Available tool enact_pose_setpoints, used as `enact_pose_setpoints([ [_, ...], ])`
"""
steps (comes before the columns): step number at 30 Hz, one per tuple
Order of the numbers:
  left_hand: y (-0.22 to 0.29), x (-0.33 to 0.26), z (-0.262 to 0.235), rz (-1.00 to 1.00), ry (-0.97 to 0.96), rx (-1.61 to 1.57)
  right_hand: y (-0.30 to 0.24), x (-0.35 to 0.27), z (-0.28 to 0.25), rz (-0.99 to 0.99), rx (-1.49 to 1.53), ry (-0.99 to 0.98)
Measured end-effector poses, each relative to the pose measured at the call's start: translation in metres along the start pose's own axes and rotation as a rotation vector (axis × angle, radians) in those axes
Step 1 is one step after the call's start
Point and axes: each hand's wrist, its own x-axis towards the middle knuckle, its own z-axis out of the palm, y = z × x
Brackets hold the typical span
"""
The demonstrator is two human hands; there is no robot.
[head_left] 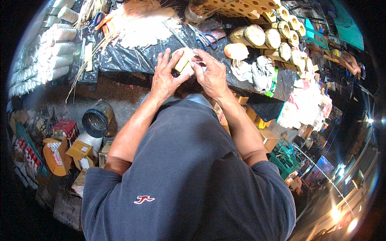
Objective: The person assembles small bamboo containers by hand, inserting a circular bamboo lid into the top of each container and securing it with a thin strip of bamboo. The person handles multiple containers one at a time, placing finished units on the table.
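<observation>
Left hand [165, 76] and right hand [211, 74] both grip a yellowish block [183, 61] (fingers curled); blue-handled scissors [205, 39] nearby.

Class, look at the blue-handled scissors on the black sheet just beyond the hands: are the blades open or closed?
Open. The scissors lie flat on the black sheet, their two blades spread apart in a narrow V, handles toward the hands.
</observation>
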Motion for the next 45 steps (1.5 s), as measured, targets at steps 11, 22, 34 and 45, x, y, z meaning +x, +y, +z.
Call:
enact_pose_setpoints([
  [11,-0.003,-0.003,0.002,-0.064,-0.017,-0.003,0.007,-0.006,0.004,-0.018,0.063,0.087],
  [22,-0.006,-0.005,0.003,-0.065,-0.016,0.003,0.002,-0.004,0.004,-0.078,-0.006,0.090],
  [34,-0.010,-0.005,0.005,-0.065,-0.022,-0.032,0.003,0.004,0.001,-0.238,-0.122,0.020],
  [45,-0.013,-0.004,0.007,-0.042,-0.012,-0.100,0.006,0.002,0.010,-0.139,-0.126,0.008],
])
